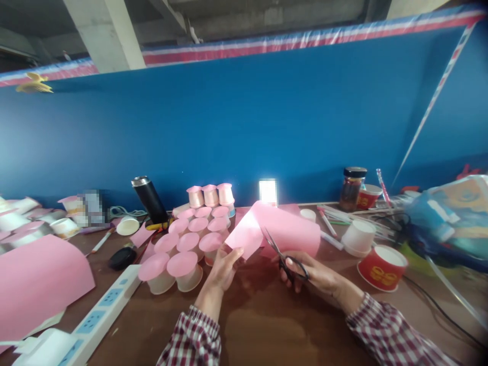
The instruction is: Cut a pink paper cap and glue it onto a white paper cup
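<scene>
The person is holding a small pink paper piece up off the bench with the left hand, its fingers pinching the lower edge so the sheet is standing taut towards the blades. The right hand is gripping black scissors, fingers threaded through the loops and closed around them, blades parted and pointing up into the paper, which looks like a hold for steadying a cut. A larger pink sheet is lying just behind, and the two are blending, so their edges are hard to separate. Pink-topped cups are sitting clustered to the left, near at hand. A red cup is standing to the right. The scissor loops are partly hiding behind the fingers, and a blurred patch is covering something at far left.
</scene>
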### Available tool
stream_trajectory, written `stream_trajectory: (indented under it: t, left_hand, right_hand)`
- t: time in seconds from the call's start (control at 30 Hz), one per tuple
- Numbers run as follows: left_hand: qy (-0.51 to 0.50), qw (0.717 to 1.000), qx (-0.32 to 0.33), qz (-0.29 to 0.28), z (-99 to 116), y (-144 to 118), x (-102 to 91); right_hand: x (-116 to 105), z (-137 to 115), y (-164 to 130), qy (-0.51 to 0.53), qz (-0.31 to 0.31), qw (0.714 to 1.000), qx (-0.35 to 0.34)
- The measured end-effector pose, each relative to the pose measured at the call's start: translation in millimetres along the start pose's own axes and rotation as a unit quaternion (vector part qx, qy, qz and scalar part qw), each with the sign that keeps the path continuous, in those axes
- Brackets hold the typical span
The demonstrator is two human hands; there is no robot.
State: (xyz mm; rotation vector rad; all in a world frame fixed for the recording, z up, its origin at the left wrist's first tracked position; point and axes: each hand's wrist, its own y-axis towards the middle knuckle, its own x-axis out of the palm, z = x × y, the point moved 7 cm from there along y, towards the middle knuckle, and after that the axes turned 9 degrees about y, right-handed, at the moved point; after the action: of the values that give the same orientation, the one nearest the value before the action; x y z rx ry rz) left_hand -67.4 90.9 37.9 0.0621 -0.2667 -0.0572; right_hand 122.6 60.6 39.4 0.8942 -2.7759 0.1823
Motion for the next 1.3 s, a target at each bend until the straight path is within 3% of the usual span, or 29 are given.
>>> stream_trajectory:
  t: [0.3,0.43,0.5,0.67,0.77,0.9,1.1,1.3]
  left_hand:
    - [0.019,0.999,-0.03,0.009,-9,-8,-3.6]
    - [0.03,0.998,-0.058,0.003,-16,-13,-5.6]
    - [0.043,0.996,-0.078,0.008,-20,-15,-7.6]
    - [0.077,0.989,-0.125,0.03,-25,-21,-11.0]
    - [0.047,0.992,-0.116,0.022,-23,-22,-7.6]
    - [0.01,0.993,-0.117,0.014,-23,-23,-6.1]
    - [-0.018,0.994,-0.104,0.037,-23,-23,-11.5]
    - [-0.024,0.994,-0.105,0.019,-24,-23,-9.2]
  right_hand:
    - [14,11,11,0.032,-0.026,0.999,0.019]
    - [13,12,15,0.031,0.001,0.999,0.018]
    - [10,12,10,-0.002,0.002,0.998,0.055]
    - [2,2,-28,-0.163,-0.07,0.969,0.17]
    - [5,-24,-44,-0.151,-0.095,0.976,0.126]
    - [8,-43,-38,-0.117,-0.076,0.987,0.078]
    - [-1,-13,-9,-0.087,-0.041,0.982,0.164]
    - [4,4,3,0.012,-0.084,0.982,0.171]
